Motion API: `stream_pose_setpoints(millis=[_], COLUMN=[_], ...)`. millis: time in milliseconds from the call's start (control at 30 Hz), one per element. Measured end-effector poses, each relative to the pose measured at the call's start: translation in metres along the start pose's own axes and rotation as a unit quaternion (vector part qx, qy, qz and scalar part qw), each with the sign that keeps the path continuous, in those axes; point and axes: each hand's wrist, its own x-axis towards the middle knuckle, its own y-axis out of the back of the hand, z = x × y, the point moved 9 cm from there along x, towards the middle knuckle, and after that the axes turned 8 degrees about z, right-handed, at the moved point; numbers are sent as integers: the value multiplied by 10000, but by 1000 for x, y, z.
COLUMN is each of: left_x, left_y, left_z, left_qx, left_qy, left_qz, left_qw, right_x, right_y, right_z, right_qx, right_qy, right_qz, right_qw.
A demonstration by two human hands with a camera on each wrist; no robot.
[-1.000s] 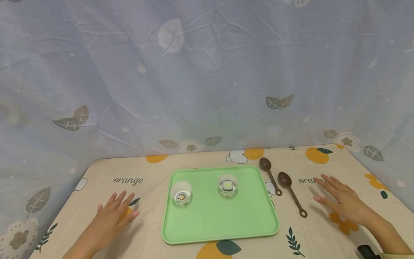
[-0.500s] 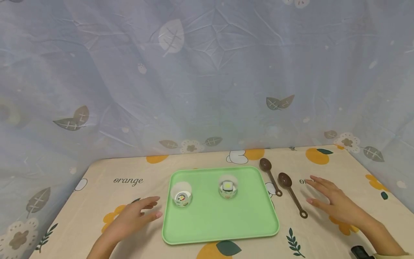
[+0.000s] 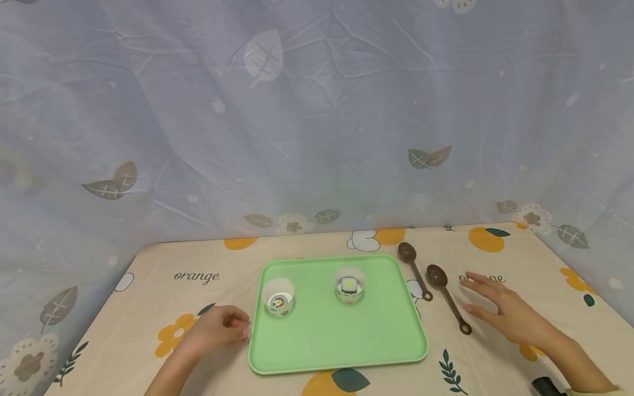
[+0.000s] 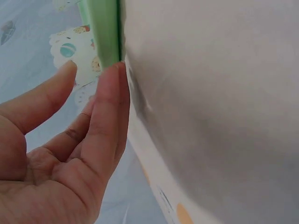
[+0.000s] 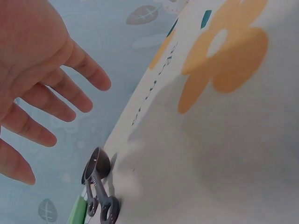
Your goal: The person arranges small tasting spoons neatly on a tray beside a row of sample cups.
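My left hand (image 3: pixel 214 331) is at the left rim of a light green rectangular tray (image 3: pixel 322 344). In the left wrist view its fingertips (image 4: pixel 112 74) meet the tray's edge (image 4: pixel 108 32) near the cloth, the thumb held apart. On the tray stand two small white patterned cups. A colourful piece shows inside the left cup (image 3: pixel 278 297); the right cup (image 3: pixel 349 286) has a whitish item with a yellow-green mark in it. My right hand (image 3: pixel 512 314), fingers spread and holding nothing, hovers right of two brown spoons, the nearer spoon (image 3: pixel 449 300) and the farther spoon (image 3: pixel 415 270).
A cream tablecloth (image 3: pixel 233 286) printed with oranges, flowers and the word "orange" covers the table. Behind it and along the sides hangs a pale blue-grey leaf-print curtain (image 3: pixel 317 137). A black object (image 3: pixel 547 386) shows at my right wrist.
My left hand has moved right, from over the cloth to the tray's left rim, its fingers bending inward. My right hand has drifted slightly left towards the spoons. Tray, cups and spoons stay in place.
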Motion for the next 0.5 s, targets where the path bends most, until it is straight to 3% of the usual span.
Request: stream_pose_setpoints(millis=[167, 367, 500], left_x=[2, 4, 5], left_y=[-10, -13, -13], left_z=[-6, -15, -19], left_qx=[-468, -387, -301], left_qy=[324, 851, 1002], left_qz=[-260, -6, 52], left_qw=[9980, 9956, 9945], right_x=[2, 5, 11], right_y=[0, -3, -4], right_z=[-6, -8, -8], right_qx=[13, 111, 295], right_qy=[177, 137, -4], right_qz=[69, 27, -86], right_qw=[9998, 9998, 9995])
